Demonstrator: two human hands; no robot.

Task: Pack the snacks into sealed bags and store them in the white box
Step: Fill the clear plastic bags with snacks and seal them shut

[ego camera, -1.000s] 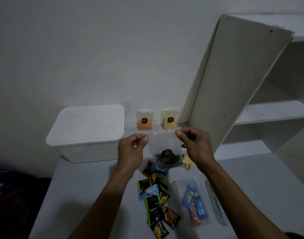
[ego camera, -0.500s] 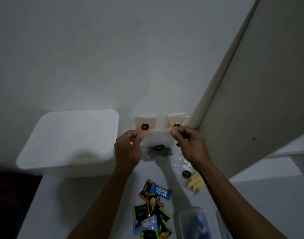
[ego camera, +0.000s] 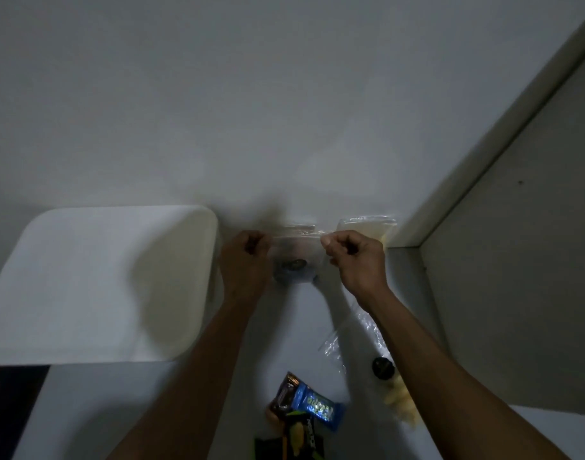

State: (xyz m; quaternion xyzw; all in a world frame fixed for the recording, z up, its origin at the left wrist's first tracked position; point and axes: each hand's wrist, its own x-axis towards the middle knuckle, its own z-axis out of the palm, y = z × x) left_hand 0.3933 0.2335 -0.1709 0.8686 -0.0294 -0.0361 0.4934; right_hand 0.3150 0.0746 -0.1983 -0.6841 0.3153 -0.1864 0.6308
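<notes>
Both my hands hold a clear zip bag (ego camera: 297,260) by its top strip, just above the table near the back wall. My left hand (ego camera: 246,263) pinches the left end and my right hand (ego camera: 356,260) pinches the right end. Dark snack pieces and a round black sticker show through the bag. The white box (ego camera: 95,280) with its lid on stands to the left, close to my left hand. Loose snack packets (ego camera: 306,410) lie on the table below my hands, a blue one on top.
A filled bag of yellow sticks (ego camera: 367,227) leans against the wall behind my right hand. Another clear bag with yellow snacks (ego camera: 384,370) lies under my right forearm. A tall white shelf panel (ego camera: 517,260) rises at the right.
My head has tilted up and moved closer, so the wall fills the view. Both hands carried the bag away from me toward the back wall. The orange bag is now hidden behind it.
</notes>
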